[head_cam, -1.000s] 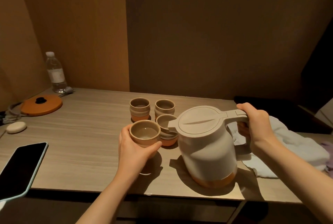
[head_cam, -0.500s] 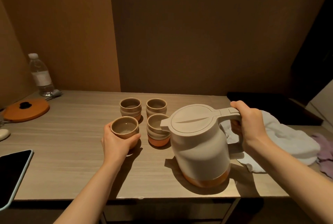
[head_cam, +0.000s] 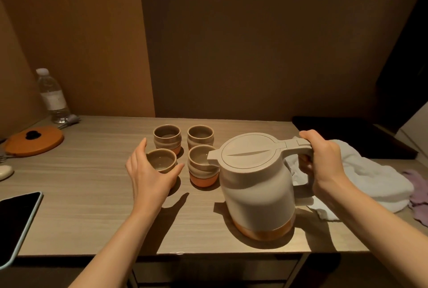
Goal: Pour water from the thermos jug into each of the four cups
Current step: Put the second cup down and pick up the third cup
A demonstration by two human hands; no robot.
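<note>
Four small beige cups with orange bases stand in a square on the wooden table: back left cup, back right cup, front right cup and front left cup. My left hand curves around the front left cup, which rests on the table; the fingers are straightened and spread, and the thumb is at the cup's right side. The cream thermos jug with an orange base stands upright to the right, lid closed, spout over the front right cup's rim. My right hand grips its handle.
A plastic water bottle and a round orange lid sit at the far left. A dark phone lies at the front left edge. A white towel and a purple cloth lie right of the jug.
My left hand carried the front left cup back and left, set it down beside the others, and loosened its fingers. The jug and my right hand stayed in place.
</note>
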